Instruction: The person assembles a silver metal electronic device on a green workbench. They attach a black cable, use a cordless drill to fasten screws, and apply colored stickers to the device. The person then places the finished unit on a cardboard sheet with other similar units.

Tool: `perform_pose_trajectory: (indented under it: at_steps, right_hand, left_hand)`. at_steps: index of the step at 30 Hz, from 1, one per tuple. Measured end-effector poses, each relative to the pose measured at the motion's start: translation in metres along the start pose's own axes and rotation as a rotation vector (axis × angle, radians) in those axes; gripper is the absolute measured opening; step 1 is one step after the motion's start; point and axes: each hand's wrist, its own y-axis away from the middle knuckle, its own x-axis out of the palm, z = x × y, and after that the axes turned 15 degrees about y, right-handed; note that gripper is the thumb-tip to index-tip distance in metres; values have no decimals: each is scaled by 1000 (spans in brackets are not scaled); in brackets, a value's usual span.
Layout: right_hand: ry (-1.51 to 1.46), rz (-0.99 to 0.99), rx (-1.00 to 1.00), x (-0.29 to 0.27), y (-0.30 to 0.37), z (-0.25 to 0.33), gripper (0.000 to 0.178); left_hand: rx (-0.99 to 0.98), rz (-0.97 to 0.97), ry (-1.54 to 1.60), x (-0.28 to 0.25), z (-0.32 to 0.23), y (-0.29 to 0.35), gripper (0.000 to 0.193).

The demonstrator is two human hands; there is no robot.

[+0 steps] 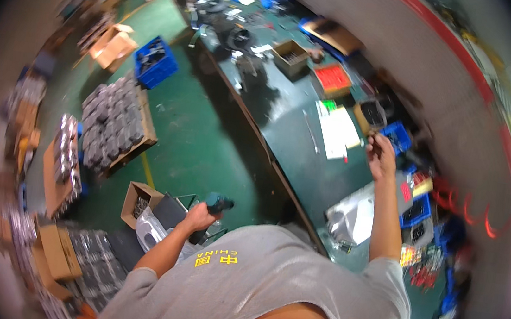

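Observation:
My left hand (198, 219) is wrapped round the grip of a dark teal power drill (220, 204), held out over the floor beside the bench. The drill's nose points right. Over the bench, my right hand (382, 161) is raised with its fingers pinched together; a small dark thing seems to be at the fingertips, too blurred to name. Close to that hand are a blue bin (397, 136), a cardboard box with dark parts (371, 114) and white paper sheets (338, 134). A clear plastic bag (354, 216) lies on the bench below my right forearm.
The dark green bench (283, 140) runs diagonally, with a box of red parts (332, 80) and a brown bin (289, 59) toward its far end. On the floor at left stand a pallet of grey parts (113, 120), a blue crate (154, 62) and an open carton (138, 202).

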Motion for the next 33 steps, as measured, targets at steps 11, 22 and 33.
perform_pose_trajectory:
  at_steps: [11,22,33]
  right_hand:
    - [-222,-263,216,58,274,-110,6]
    - [-401,-476,39,20,345,-149,12]
    - [-209,-266,128,-63,376,-113,17]
  left_hand:
    - [687,336,311,-6,-105,55,25]
    - [794,553,324,39,-142,74,27]
    - [378,722,339,76,-211,82,25]
